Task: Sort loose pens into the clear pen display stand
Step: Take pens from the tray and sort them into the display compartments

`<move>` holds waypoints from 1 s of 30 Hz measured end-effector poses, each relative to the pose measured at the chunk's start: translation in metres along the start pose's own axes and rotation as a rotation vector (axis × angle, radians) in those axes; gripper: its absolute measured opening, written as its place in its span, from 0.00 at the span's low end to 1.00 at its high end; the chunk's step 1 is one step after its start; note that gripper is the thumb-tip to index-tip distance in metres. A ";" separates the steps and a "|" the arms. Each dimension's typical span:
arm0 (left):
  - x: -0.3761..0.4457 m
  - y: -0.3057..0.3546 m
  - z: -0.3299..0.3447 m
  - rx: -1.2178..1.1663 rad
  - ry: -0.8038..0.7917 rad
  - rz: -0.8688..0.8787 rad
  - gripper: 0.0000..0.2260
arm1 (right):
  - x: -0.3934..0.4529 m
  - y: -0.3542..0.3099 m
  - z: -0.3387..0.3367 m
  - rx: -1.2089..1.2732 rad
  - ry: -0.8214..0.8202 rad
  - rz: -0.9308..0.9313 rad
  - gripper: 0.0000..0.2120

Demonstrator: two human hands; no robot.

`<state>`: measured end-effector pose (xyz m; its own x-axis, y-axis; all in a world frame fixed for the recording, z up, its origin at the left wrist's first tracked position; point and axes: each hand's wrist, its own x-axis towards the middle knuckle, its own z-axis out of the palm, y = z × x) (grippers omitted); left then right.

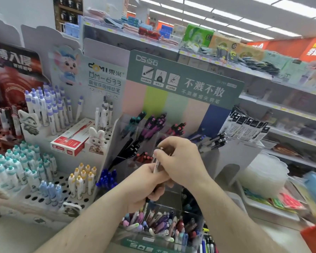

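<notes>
1. Where the view is nearest, a clear front tray [159, 232] of the stand holds a jumbled heap of pens [153, 223], pastel and dark, capped and clicker types mixed, lying at all angles. By my reading this is the unsorted lot, so much of the job is left.

2. Just above that heap, the left hand [144, 187] has its fingers curled round a small bundle of pens, dark ends poking out below the fist.

3. Touching it from the right, the right hand [179, 161] pinches one slim pen [156, 164] with a pale, see-through barrel and a metal tip, thumb and fingers closed on its upper part. I judge it is being picked out of the bundle for a slot.

4. Behind the hands, the clear pen stand [120, 128] rises in stepped plastic pockets. Several already hold grouped colours: teal [135, 123], purple [153, 125], pink-red [177, 128], black [130, 148], and blue [107, 178] lower left. That part looks done, though which pocket suits the held pen I cannot tell.

5. Further back stands a glossy green header card [186, 77] with pastel stripes under it.

6. To the left, a white pegboard rack [62, 181] with round holes holds chunky white pens and a red box [72, 139].

7. Farthest off, blurred shelves [281, 106] carry packaged goods.
</notes>
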<state>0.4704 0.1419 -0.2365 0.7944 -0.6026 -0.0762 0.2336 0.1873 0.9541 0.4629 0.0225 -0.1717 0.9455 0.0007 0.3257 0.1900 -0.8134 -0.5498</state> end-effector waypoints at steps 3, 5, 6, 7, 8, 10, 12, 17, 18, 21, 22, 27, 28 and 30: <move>0.002 0.002 0.003 -0.089 0.039 -0.080 0.13 | -0.003 0.021 -0.017 0.215 0.203 0.136 0.05; 0.005 0.003 0.005 -0.220 0.092 -0.128 0.15 | -0.005 0.036 -0.034 0.394 0.374 0.247 0.06; 0.006 0.003 0.005 -0.290 0.091 -0.122 0.16 | -0.006 0.043 -0.041 0.489 0.437 0.313 0.06; 0.007 0.004 0.006 -0.354 0.074 -0.097 0.16 | -0.008 0.050 -0.046 0.566 0.482 0.378 0.06; 0.008 0.005 0.008 -0.403 0.055 -0.064 0.16 | -0.010 0.055 -0.051 0.626 0.510 0.436 0.06; 0.011 0.005 0.013 -0.445 0.041 0.009 0.12 | -0.014 0.064 -0.055 0.722 0.531 0.510 0.06; 0.014 0.005 0.020 -0.459 0.046 0.060 0.11 | -0.018 0.069 -0.055 0.784 0.526 0.552 0.05; 0.022 0.006 0.033 -0.442 0.033 0.110 0.11 | -0.020 0.079 -0.068 0.965 0.606 0.601 0.04; 0.023 0.006 0.034 -0.434 0.038 0.102 0.12 | -0.018 0.081 -0.074 0.971 0.674 0.591 0.05; 0.024 0.002 0.033 -0.413 0.038 0.076 0.16 | -0.011 0.089 -0.091 0.760 0.884 0.502 0.06; 0.024 0.001 0.033 -0.402 0.038 0.065 0.16 | -0.007 0.092 -0.095 0.661 0.939 0.458 0.05; 0.023 -0.005 0.032 -0.346 0.051 0.007 0.12 | 0.020 0.104 -0.094 0.331 0.911 0.292 0.02; 0.024 -0.005 0.031 -0.336 0.052 -0.004 0.13 | 0.025 0.106 -0.092 0.289 0.858 0.285 0.03; 0.024 -0.007 0.029 -0.329 0.049 -0.026 0.14 | 0.036 0.108 -0.085 0.220 0.729 0.297 0.04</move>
<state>0.4713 0.1033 -0.2360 0.8100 -0.5739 -0.1207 0.4163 0.4177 0.8076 0.4952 -0.1148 -0.1545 0.5691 -0.6374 0.5194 0.0781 -0.5869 -0.8058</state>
